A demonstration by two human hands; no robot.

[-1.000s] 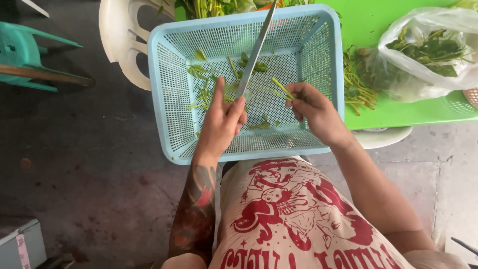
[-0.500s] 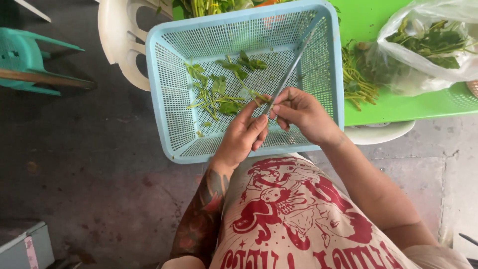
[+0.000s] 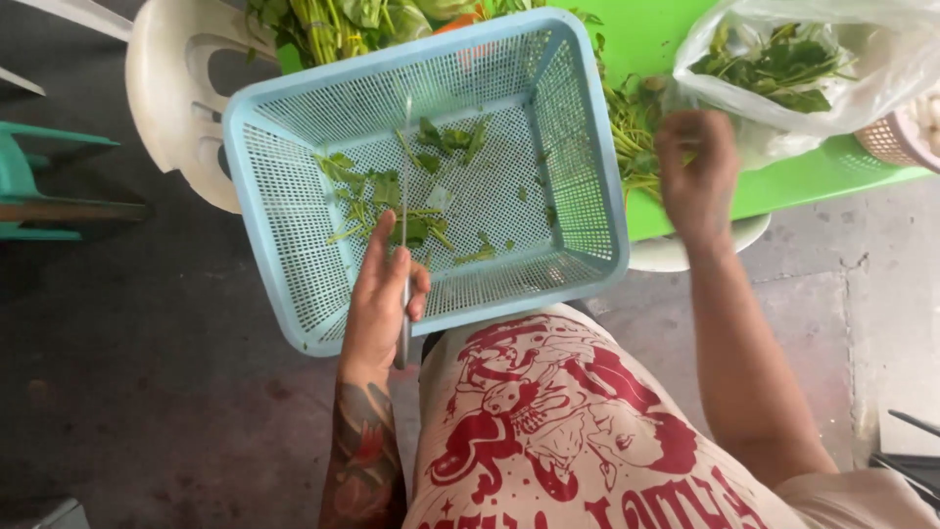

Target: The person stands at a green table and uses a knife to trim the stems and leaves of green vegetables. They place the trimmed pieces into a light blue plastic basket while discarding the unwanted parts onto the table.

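Right hand (image 3: pixel 697 176) has left the basket (image 3: pixel 587 157) and now reaches the stems (image 3: pixel 632 137) on the green tabletop (grip state unclear, blurred). Left hand (image 3: pixel 380 299) stays closed around the knife (image 3: pixel 404 196) over the cut greens (image 3: pixel 392 196).

Your view: even soft daylight, bright green table (image 3: pixel 685 39) right of the blue basket (image 3: pixel 294 284), dim floor left of it, motion-blurred right hand (image 3: pixel 697 171), glare on plastic bag (image 3: pixel 881 69)
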